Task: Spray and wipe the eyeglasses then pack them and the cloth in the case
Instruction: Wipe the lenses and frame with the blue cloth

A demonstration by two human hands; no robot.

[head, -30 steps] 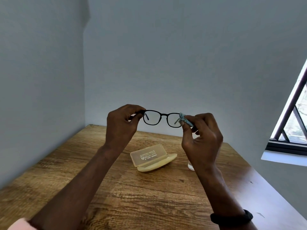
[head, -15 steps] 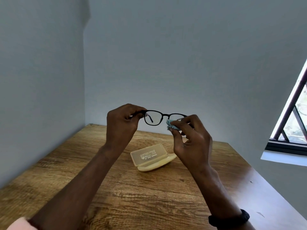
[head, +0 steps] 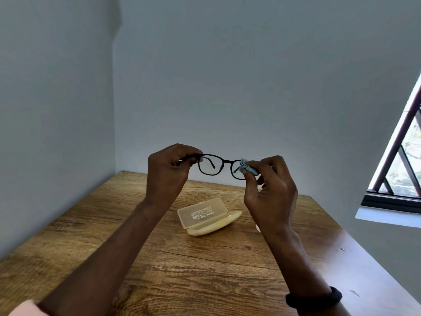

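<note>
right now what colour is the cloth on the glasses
Light blue; the cloth shows in the head view, pinched by the right hand.

Above the open case (head: 208,216), the left hand (head: 168,173) grips the eyeglasses (head: 219,166) at one end while the right hand (head: 270,190) pinches the cloth (head: 249,167) over the other lens.

A wooden table (head: 205,270) stands in a grey-walled corner (head: 115,110), a barred window (head: 401,169) at right.
</note>
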